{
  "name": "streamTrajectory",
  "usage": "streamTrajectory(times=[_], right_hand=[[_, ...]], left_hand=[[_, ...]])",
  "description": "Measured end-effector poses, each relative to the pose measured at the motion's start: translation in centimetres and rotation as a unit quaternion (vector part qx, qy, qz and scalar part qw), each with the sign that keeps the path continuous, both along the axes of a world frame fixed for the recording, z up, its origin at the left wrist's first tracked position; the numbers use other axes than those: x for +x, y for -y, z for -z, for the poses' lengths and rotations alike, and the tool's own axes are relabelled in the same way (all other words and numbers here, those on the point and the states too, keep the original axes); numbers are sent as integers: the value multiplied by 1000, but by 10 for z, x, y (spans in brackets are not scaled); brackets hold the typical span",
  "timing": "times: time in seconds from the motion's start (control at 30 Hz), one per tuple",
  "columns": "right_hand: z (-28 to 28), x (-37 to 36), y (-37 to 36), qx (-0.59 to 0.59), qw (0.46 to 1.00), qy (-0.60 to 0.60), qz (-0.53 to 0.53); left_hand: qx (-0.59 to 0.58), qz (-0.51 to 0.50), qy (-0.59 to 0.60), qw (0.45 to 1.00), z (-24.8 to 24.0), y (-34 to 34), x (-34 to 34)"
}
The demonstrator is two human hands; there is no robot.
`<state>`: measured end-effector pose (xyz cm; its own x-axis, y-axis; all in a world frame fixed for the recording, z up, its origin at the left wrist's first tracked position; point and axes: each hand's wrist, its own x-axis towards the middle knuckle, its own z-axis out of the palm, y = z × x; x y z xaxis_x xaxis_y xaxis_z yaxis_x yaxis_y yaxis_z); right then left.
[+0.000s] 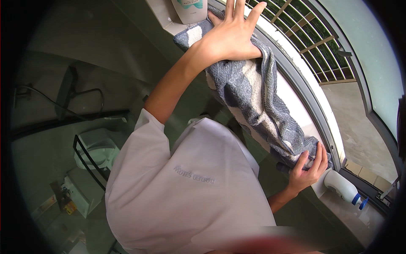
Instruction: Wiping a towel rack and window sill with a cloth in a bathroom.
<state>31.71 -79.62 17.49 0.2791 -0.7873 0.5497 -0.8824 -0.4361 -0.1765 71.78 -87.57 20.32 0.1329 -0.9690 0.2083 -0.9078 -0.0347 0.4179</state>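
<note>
A grey and white patterned towel (270, 114) lies bunched lengthwise along the window sill (302, 106), some of it hanging over the near edge. My left hand (232, 36) rests on its far end with the fingers spread. Around the towel's near right end, the fingers and thumb of my right hand (311, 169) are curled, gripping the cloth. Beyond my left hand stands a pale bottle (190, 10) with a teal print, cut off by the top of the view. Close to my right hand, a white pump bottle (341, 186) with a blue pump lies on its side.
An open window pane (376, 63) swings out at the right. Outside the window frame (313, 89) is a barred grille (306, 36). To the left are a shower hose (46, 101), a pale basin-shaped fixture (95, 148) and a dark rail (89, 161).
</note>
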Motion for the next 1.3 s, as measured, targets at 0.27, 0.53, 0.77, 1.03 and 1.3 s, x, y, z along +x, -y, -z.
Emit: streamTrajectory(times=[0.27,0.53,0.77,1.03,1.3], right_hand=[[2,-2,0,-4,1000,7,5],[2,0,-1,-9,1000,16,13],[3,-1,1,-15,1000,10,7],[4,-3,0,-15,1000,8,8],[6,-5,0,-12,1000,11,15]], left_hand=[[-37,12,26,999,13,-13,-29],[-154,77,24,985,32,-25,-62],[-22,-15,69,997,18,-4,-23],[-55,-41,-24,997,8,4,-5],[12,-71,-71,995,-4,17,-2]])
